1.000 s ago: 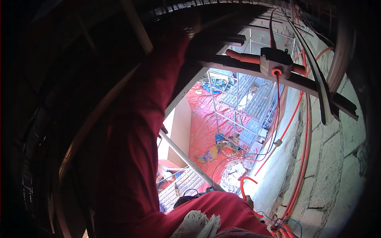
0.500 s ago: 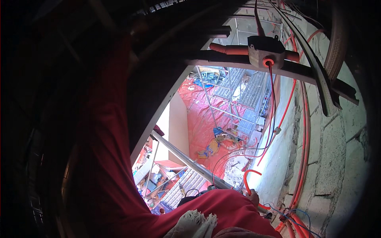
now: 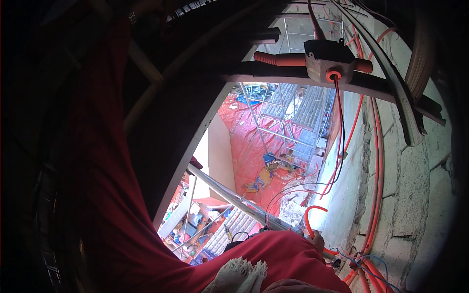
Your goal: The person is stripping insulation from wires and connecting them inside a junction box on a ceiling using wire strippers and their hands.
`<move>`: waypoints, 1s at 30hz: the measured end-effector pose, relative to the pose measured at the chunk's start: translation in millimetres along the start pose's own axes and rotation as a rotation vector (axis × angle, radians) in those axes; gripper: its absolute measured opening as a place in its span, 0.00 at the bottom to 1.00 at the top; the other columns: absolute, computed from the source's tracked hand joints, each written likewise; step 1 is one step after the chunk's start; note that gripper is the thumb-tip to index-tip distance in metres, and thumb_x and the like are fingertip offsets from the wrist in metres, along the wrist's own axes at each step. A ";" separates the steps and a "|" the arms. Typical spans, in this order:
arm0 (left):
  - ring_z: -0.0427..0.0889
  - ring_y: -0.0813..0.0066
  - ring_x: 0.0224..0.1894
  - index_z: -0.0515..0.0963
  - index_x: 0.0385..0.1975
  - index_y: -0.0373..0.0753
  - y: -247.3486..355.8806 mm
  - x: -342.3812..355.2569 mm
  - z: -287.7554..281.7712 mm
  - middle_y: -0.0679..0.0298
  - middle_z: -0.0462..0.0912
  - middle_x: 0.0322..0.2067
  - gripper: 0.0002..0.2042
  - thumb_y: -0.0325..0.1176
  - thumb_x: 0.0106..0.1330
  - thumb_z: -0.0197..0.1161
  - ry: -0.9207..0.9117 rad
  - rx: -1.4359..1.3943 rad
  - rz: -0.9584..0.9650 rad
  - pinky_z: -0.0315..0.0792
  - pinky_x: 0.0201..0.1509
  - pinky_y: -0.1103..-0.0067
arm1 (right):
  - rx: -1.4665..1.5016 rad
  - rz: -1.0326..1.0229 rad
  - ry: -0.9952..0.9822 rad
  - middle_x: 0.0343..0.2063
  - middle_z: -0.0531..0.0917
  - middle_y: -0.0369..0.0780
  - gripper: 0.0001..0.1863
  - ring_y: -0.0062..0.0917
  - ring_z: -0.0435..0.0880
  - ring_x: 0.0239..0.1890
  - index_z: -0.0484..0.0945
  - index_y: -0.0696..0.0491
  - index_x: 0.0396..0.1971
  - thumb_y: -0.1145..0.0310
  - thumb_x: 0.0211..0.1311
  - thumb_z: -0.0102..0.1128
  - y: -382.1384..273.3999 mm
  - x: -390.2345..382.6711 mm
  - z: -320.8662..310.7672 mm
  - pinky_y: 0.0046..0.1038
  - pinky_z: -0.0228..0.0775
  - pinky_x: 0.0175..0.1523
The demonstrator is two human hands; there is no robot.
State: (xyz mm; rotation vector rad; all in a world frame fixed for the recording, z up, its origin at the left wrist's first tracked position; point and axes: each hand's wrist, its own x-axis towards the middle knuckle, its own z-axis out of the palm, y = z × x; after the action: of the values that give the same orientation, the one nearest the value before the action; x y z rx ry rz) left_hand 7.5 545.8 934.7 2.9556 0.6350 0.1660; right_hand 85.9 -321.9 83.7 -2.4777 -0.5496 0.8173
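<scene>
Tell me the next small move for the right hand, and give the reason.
Probably close the right hand on the curled orange conduit end just above it and steady it. The red, blue and black wires hang loose from the junction box overhead and trail down toward that end, which stands free beside the block wall.

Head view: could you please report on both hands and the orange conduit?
Left hand raised into dark overhead, grip unreadable. Right hand low beside orange conduit loop, fingers hidden. Grey pole crosses just left of it.
</scene>
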 end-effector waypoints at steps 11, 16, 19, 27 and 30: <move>0.84 0.65 0.46 0.82 0.51 0.40 -29.6 20.5 -14.0 0.59 0.84 0.45 0.13 0.39 0.76 0.55 -0.008 -0.242 -0.036 0.79 0.49 0.72 | -0.037 0.039 0.019 0.35 0.87 0.51 0.13 0.49 0.87 0.41 0.81 0.53 0.42 0.59 0.66 0.61 -10.9 -5.6 -12.7 0.48 0.78 0.47; 0.84 0.65 0.47 0.82 0.52 0.41 -10.4 25.9 -15.7 0.60 0.84 0.45 0.14 0.39 0.78 0.53 0.002 -0.262 -0.007 0.78 0.50 0.72 | -0.017 0.023 0.044 0.35 0.87 0.51 0.14 0.49 0.88 0.41 0.81 0.53 0.43 0.59 0.66 0.61 -9.1 -6.3 -10.4 0.49 0.78 0.46; 0.82 0.65 0.50 0.81 0.53 0.41 6.2 -6.2 -28.1 0.60 0.82 0.48 0.14 0.39 0.79 0.52 0.027 -0.073 0.081 0.77 0.54 0.72 | -0.014 -0.023 0.035 0.36 0.87 0.51 0.14 0.49 0.87 0.41 0.81 0.54 0.43 0.59 0.66 0.61 -18.4 -6.3 -13.9 0.48 0.77 0.47; 0.78 0.66 0.59 0.77 0.61 0.42 148.6 -10.4 56.8 0.62 0.75 0.59 0.17 0.40 0.78 0.54 0.129 0.677 0.634 0.73 0.65 0.69 | -0.030 -0.006 0.052 0.36 0.87 0.51 0.14 0.49 0.87 0.41 0.81 0.55 0.43 0.60 0.65 0.61 -22.8 -11.1 -20.2 0.48 0.77 0.48; 0.81 0.66 0.55 0.72 0.66 0.40 227.0 -14.5 116.2 0.59 0.74 0.61 0.23 0.45 0.77 0.58 -0.001 -0.472 0.095 0.77 0.59 0.69 | -0.022 0.047 0.041 0.36 0.87 0.52 0.14 0.49 0.87 0.41 0.81 0.55 0.43 0.60 0.65 0.61 -20.2 -12.7 -22.1 0.48 0.77 0.47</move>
State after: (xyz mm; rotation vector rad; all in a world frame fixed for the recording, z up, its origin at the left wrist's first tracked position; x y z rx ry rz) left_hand 100.7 323.9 849.1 2.5283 0.3882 0.2799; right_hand 86.0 -318.7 116.1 -2.5303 -0.4908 0.7810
